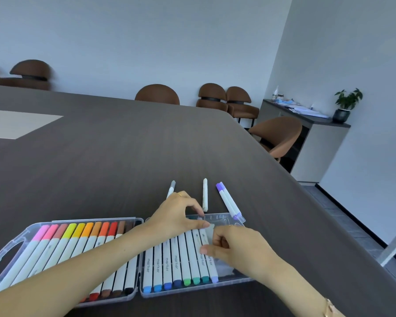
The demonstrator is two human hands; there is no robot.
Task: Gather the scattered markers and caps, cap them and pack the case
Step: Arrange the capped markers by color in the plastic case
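Note:
An open clear plastic case [0,261] lies on the dark table. Its left half holds a row of pink, yellow, orange, red and brown markers [62,245]. Its right half holds blue, green and purple markers [176,264]. My left hand [176,216] reaches over the case and pinches the top end of the rightmost lavender marker [209,266]. My right hand [236,248] pinches the same marker at mid-body. Beyond the case lie a grey-capped marker [171,188], a white marker [205,194] and two purple-capped markers [228,200].
The table edge [306,186] runs diagonally on the right, with brown chairs [277,136] around it. A grey sideboard [316,143] with papers and a potted plant [345,106] stands by the wall. A pale inset panel [16,125] sits at the table's far left.

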